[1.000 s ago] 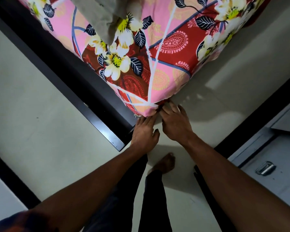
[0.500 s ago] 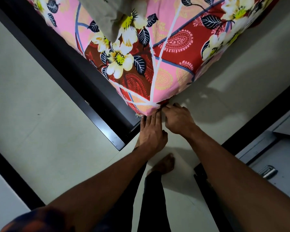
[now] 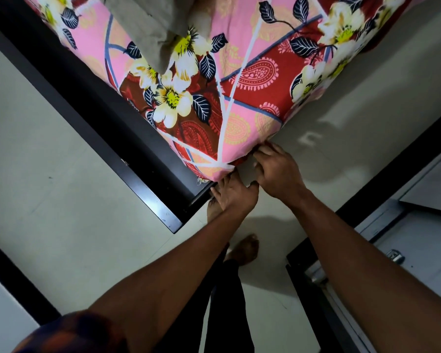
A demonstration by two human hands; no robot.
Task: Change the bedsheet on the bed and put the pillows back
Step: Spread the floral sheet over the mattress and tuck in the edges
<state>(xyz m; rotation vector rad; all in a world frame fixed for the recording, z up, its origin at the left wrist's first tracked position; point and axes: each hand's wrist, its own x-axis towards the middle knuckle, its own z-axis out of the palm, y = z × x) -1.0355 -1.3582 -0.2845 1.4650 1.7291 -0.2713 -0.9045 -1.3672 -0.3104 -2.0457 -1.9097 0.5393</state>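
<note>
Risks dragging the floral bedsheet [image 3: 252, 80] off the bed corner [image 3: 220, 169] it covers if the right hand [image 3: 278, 171], seemingly pinching the hem just beside that corner, tugs too hard while the left hand [image 3: 233, 193], fingers straight, pushes under it.

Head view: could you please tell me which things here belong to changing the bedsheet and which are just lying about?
Part of the job:
bedsheet
pillow
bed frame
left hand and right hand, both at the bedsheet's corner

Just lying about:
cabinet on the right
</note>
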